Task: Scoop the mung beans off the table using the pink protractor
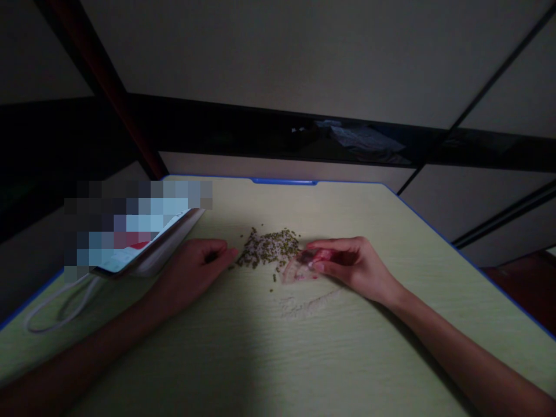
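Note:
A loose pile of small green beans mixed with pale grains [271,246] lies in the middle of the table. At its left edge is my left hand [195,266], fingers curled and thumb pressed toward the index finger; anything between them is too small to make out. On the right of the pile, my right hand [354,266] pinches a small clear plastic bag with red print [295,272]. Part of the bag is hidden by the fingers, and its lower left end rests near the beans. A thin streak of pale grains [304,304] lies closer to me, below the bag.
On the left, a lit phone or tablet [143,243], partly pixelated, leans on a pale support, with a white loop strap [61,318] beside it. The light wood-look table [278,365] has a blue edge. Cabinet panels [278,63] stand behind it.

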### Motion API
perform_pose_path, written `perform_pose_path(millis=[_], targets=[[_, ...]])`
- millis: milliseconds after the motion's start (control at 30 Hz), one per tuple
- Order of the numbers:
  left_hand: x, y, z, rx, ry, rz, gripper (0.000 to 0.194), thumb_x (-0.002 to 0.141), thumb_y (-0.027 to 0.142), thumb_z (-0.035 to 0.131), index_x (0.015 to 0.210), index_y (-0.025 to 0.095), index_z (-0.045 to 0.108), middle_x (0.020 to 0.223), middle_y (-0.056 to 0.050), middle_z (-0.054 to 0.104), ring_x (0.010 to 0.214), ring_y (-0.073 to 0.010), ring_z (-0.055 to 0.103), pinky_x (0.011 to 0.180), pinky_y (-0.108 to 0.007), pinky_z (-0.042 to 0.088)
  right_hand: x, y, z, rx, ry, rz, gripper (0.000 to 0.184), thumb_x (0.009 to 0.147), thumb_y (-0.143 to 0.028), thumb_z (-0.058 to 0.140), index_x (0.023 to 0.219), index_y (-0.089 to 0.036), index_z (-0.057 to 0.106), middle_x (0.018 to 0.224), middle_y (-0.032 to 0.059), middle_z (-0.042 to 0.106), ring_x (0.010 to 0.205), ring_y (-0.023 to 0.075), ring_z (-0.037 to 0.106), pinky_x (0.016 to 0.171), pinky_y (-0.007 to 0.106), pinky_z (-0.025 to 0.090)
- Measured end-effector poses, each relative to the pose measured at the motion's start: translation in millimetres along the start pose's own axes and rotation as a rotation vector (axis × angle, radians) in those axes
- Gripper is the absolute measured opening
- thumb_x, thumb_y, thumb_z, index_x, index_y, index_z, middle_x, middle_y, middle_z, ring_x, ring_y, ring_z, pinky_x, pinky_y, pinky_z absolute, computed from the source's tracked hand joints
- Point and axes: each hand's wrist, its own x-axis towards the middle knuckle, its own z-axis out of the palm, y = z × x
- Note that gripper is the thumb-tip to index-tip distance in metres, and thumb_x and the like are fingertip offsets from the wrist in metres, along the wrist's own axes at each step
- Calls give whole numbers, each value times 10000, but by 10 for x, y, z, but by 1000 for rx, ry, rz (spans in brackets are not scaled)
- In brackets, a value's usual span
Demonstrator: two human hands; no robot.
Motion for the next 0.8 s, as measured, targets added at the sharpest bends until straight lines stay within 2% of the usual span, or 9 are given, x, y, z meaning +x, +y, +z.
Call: perform_pose_path(millis=[167,400,633,800], targets=[[5,-45,20,-2,9,7,386,729,485,395,474,206,313,471,76,281,461,-96,307,476,-237,236,25,-8,7,-41,88,8,319,582,-134,697,898,-101,724,600,11,666,514,89,551,522,210,460],[35,-77,38,2,24,30,389,724,490,397,474,206,309,472,77,272,456,-94,306,478,-233,238,49,-2,-66,-57,197,39,323,563,-176,708,878,-106,723,590,8,651,509,99,553,526,235,462],[20,-61,30,-4,29,21,391,711,498,398,465,207,312,467,73,276,457,-97,309,473,-235,238,38,-27,-50,-110,237,32,300,535,-172,708,826,-106,739,558,2,625,484,82,505,475,208,434],[12,-43,26,-6,20,9,391,711,498,396,466,209,298,469,74,269,453,-96,304,471,-235,237,57,6,-47,-18,250,33,316,528,-176,720,838,-117,732,582,0,642,499,82,532,507,212,461]])
